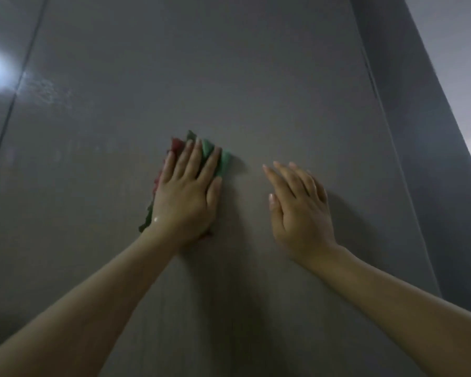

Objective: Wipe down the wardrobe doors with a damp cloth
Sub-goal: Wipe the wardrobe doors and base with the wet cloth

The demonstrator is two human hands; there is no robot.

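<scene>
Two bare forearms reach up from the bottom edge. The left hand (186, 194) lies flat with straight, spread fingers, pressing a green and red cloth (225, 161) against the grey wardrobe door (229, 77). Just beside it, apart from the cloth, the right hand (301, 210) rests open, fingers straight, on the same panel. Farther left, a seam separates a neighbouring door (3, 50) carrying a bright glare.
</scene>
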